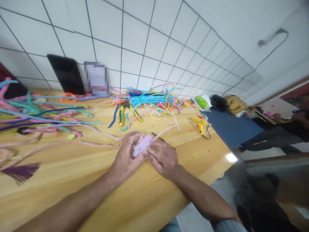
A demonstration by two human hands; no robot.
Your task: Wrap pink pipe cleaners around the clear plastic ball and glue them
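Over the middle of the wooden table, my left hand (126, 154) is wrapped round a small bundle of pale lilac pipe cleaners (144, 145), with a pink strand along its top. My right hand (164, 158) pinches at the bundle's right side, fingers bent. From there a loose pale pink pipe cleaner end (166, 130) sticks out up and to the right. A dark thin tool (154, 135) lies on the table behind my right hand, partly covered by it. The exact pinch point is hidden by my fingers.
Behind my hands lie green-yellow pliers (121, 115) and a heap of coloured pipe cleaners (152, 99). More pipe cleaners (48, 112) spread at left, near a purple tassel (23, 172). A yellow glue gun (201, 125) sits right. A black phone (66, 73) leans on the tiled wall.
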